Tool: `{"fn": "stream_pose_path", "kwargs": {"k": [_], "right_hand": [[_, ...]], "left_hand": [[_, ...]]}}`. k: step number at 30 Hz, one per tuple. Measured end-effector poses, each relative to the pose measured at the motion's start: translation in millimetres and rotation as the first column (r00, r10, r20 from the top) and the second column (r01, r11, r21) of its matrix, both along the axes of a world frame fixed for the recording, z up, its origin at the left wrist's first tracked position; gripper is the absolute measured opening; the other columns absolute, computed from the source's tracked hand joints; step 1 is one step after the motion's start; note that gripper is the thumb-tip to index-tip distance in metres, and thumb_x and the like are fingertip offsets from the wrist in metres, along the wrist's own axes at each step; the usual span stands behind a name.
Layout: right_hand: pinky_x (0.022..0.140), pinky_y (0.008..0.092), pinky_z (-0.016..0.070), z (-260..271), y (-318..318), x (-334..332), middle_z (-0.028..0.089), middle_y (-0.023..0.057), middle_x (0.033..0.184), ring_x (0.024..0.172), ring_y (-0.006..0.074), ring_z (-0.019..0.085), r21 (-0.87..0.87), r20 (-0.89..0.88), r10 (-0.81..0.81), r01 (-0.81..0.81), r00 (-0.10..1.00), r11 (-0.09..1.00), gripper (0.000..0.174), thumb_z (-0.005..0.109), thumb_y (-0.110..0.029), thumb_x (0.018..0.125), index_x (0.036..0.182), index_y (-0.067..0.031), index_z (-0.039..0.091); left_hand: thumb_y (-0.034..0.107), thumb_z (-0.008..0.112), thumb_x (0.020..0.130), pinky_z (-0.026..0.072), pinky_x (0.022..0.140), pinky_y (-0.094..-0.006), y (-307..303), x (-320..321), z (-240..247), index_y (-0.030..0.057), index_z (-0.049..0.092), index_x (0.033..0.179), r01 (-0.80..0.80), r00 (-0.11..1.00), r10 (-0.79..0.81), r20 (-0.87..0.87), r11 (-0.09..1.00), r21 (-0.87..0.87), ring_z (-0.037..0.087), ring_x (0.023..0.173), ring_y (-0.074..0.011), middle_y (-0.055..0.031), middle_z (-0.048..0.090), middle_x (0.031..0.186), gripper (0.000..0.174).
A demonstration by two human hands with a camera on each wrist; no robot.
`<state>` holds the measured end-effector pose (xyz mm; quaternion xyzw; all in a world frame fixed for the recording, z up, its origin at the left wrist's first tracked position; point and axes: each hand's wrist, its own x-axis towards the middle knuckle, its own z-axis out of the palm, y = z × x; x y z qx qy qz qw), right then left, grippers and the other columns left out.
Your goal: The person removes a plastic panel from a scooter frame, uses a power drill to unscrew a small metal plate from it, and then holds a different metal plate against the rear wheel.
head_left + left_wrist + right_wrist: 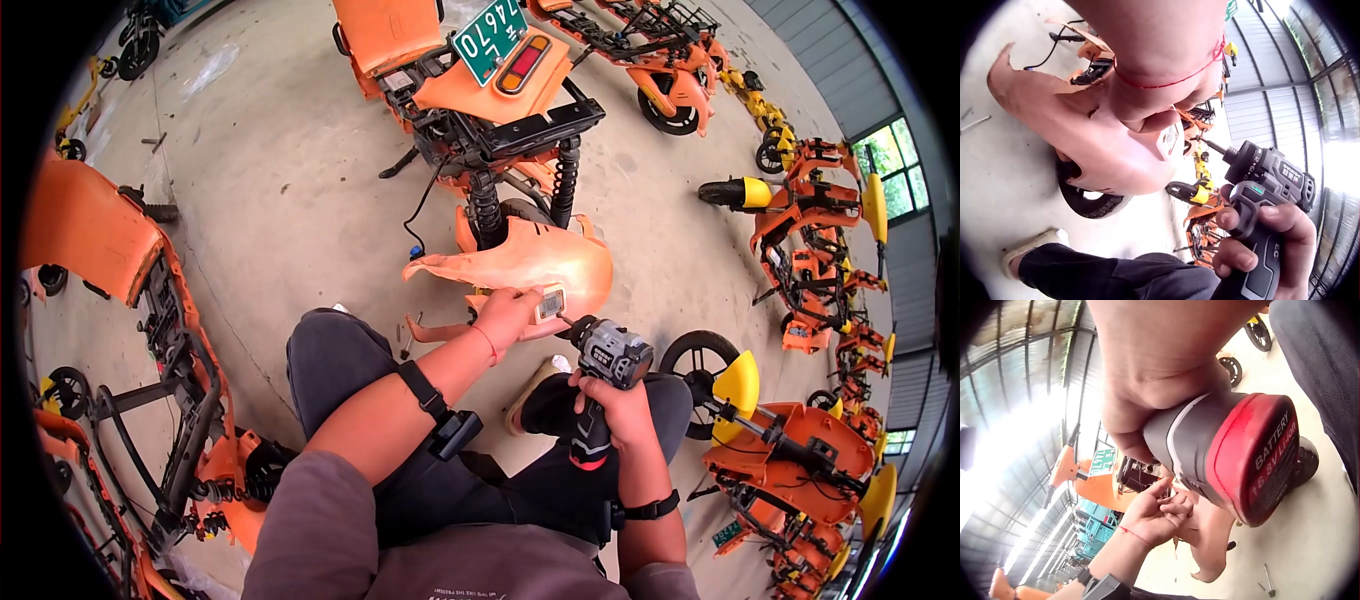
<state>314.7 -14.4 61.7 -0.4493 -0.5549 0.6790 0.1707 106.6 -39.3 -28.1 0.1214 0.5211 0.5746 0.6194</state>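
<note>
My right hand (612, 405) grips a grey-and-black cordless drill (612, 352) by its handle, with a finger by the trigger. The red battery base (1254, 456) fills the right wrist view. The drill's bit (1210, 142) points at a small pale plate (551, 303) with a grey printed face, its tip close to the plate's edge. With curled fingers, my left hand (507, 315) holds this plate against an orange rear fender (575, 265); the fingertips are partly hidden. The fender has a torn-looking, curved edge and hangs over the rear wheel (1094, 203) of an orange scooter.
The partly stripped scooter carries a green number plate (489, 40) and two black shock absorbers (488, 212). A loose cable with a blue connector (416, 252) dangles beside it. A screwdriver (1269, 580) lies on the concrete floor. More orange scooter frames (800, 440) stand left and right.
</note>
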Motion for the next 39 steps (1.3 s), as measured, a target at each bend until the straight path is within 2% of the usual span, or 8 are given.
{"fn": "stream_pose_path", "kwargs": {"k": [4, 6, 7, 9, 15, 26, 31, 39], "right_hand": [[0.06, 0.0291, 0.0523, -1.0, -9.7, -5.7, 0.069, 0.0117, 0.089, 0.063, 0.0176, 0.064, -0.07, -0.105, 0.015, -0.022, 0.994, 0.997, 0.026, 0.062, 0.002, 0.083, 0.108, 0.0028, 0.061], [0.061, 0.0285, 0.0512, -5.0, -12.5, -9.9, 0.067, 0.0093, 0.088, 0.064, 0.0151, 0.063, -0.069, -0.114, 0.052, -0.06, 0.992, 0.996, 0.025, 0.061, 0.006, 0.082, 0.106, 0.0026, 0.06], [0.062, 0.0284, 0.0512, -5.1, -14.6, -12.8, 0.067, 0.0087, 0.088, 0.065, 0.0144, 0.063, -0.081, -0.105, 0.06, -0.069, 0.993, 0.994, 0.023, 0.061, 0.006, 0.082, 0.105, 0.0024, 0.06], [0.061, 0.029, 0.052, -10.0, -18.9, -18.0, 0.067, 0.0077, 0.087, 0.065, 0.0142, 0.063, -0.08, -0.11, 0.078, -0.087, 0.991, 0.993, 0.02, 0.063, 0.005, 0.082, 0.102, 0.0017, 0.061], [0.06, 0.028, 0.0518, -31.5, -22.7, -26.3, 0.068, 0.0038, 0.083, 0.066, 0.0113, 0.063, 0.051, -0.034, 0.143, -0.142, 0.989, 0.989, 0.018, 0.066, 0.002, 0.083, 0.101, 0.0005, 0.063], [0.061, 0.0287, 0.0533, -26.9, -17.8, -11.6, 0.068, 0.0055, 0.087, 0.067, 0.0113, 0.063, 0.041, -0.059, 0.153, -0.151, 0.986, 0.988, 0.023, 0.065, 0.005, 0.083, 0.105, 0.0021, 0.061], [0.062, 0.0266, 0.0521, -29.5, -3.3, 11.3, 0.067, 0.0072, 0.091, 0.066, 0.0119, 0.063, 0.039, -0.14, 0.075, -0.07, 0.987, 0.997, 0.028, 0.063, 0.007, 0.082, 0.109, 0.0017, 0.061], [0.059, 0.0296, 0.0515, -54.8, 26.9, 37.1, 0.067, 0.0133, 0.09, 0.063, 0.0186, 0.063, -0.006, -0.193, -0.173, 0.176, 0.966, 0.984, 0.029, 0.062, 0.001, 0.081, 0.11, 0.003, 0.06]], "left_hand": [[0.03, 0.047, 0.103, 0.0425, 0.053, -0.0228, -1.1, -0.1, 9.7, 0.0021, 0.059, 0.126, -0.062, 0.989, 0.064, 0.136, 0.998, -0.019, 0.065, 0.079, -0.0092, -0.007, 0.067, 0.108, 0.039], [0.026, 0.045, 0.103, 0.0553, 0.058, -0.0277, -1.4, 0.9, 10.4, -0.0031, 0.061, 0.119, -0.122, 0.983, 0.123, 0.139, 0.992, -0.014, 0.069, 0.075, -0.0168, -0.0142, 0.069, 0.107, 0.037], [0.026, 0.045, 0.103, 0.0553, 0.058, -0.0277, -0.4, 0.0, 3.1, -0.0031, 0.061, 0.119, -0.12, 0.983, 0.121, 0.136, 0.993, -0.014, 0.069, 0.075, -0.0168, -0.0142, 0.069, 0.107, 0.037], [0.027, 0.045, 0.101, 0.0461, 0.058, -0.0281, 1.0, -3.8, -10.5, 0.0049, 0.061, 0.119, -0.022, 0.99, 0.024, 0.14, 1.0, -0.016, 0.061, 0.075, -0.0114, -0.0043, 0.067, 0.102, 0.033], [0.022, 0.048, 0.099, 0.0491, 0.063, -0.0299, 2.0, -3.3, -9.6, 0.0047, 0.064, 0.111, -0.04, 0.988, 0.044, 0.146, 0.999, -0.036, 0.06, 0.077, -0.0123, -0.0027, 0.065, 0.093, 0.027], [0.003, 0.045, 0.097, 0.0505, 0.077, -0.0328, 3.5, -3.0, -27.4, -0.0011, 0.06, 0.116, -0.011, 0.993, 0.009, 0.117, 1.0, 0.011, 0.059, 0.09, -0.0146, -0.0055, 0.064, 0.107, 0.025], [-0.004, 0.044, 0.092, 0.0448, 0.072, -0.0286, -2.3, -13.0, -11.2, -0.0048, 0.057, 0.121, 0.101, 0.995, -0.101, 0.024, 0.995, 0.023, 0.056, 0.089, -0.0121, -0.0064, 0.065, 0.121, 0.032], [-0.001, 0.045, 0.092, 0.0467, 0.07, -0.0255, -16.4, -17.0, 0.1, -0.0047, 0.059, 0.125, 0.139, 0.974, -0.166, -0.157, 0.976, -0.166, 0.055, 0.084, -0.0113, -0.0065, 0.067, 0.119, 0.036]]}}
